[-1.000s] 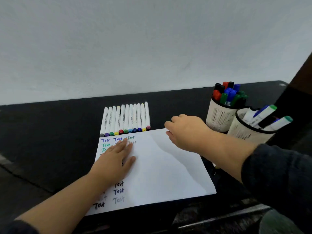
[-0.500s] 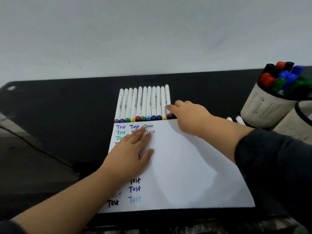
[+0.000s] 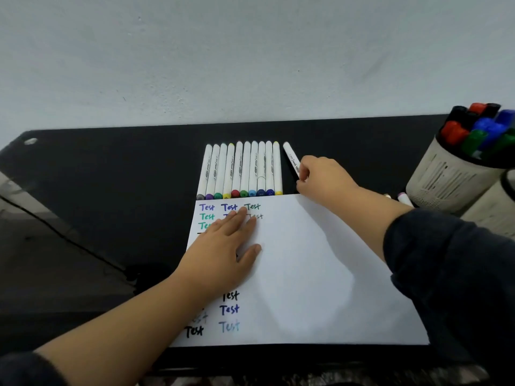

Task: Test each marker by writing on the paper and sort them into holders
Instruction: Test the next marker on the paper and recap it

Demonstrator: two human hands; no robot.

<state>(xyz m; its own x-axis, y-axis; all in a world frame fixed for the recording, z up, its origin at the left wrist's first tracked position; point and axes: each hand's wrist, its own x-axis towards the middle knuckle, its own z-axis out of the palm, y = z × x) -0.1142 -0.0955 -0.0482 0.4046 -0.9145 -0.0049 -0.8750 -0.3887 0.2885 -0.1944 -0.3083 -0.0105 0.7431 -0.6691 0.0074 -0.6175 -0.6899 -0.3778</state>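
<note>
white marker (image 3: 291, 158) pinched by right hand (image 3: 323, 178), left hand (image 3: 223, 246) flat on paper (image 3: 320, 274).

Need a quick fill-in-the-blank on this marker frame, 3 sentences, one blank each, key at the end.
1. The right hand grips one white ____ pulled away from the row of markers.
2. The left hand lies flat on the ____.
3. The word written many times on the sheet is ____.

Missing words: marker; paper; Test
</note>
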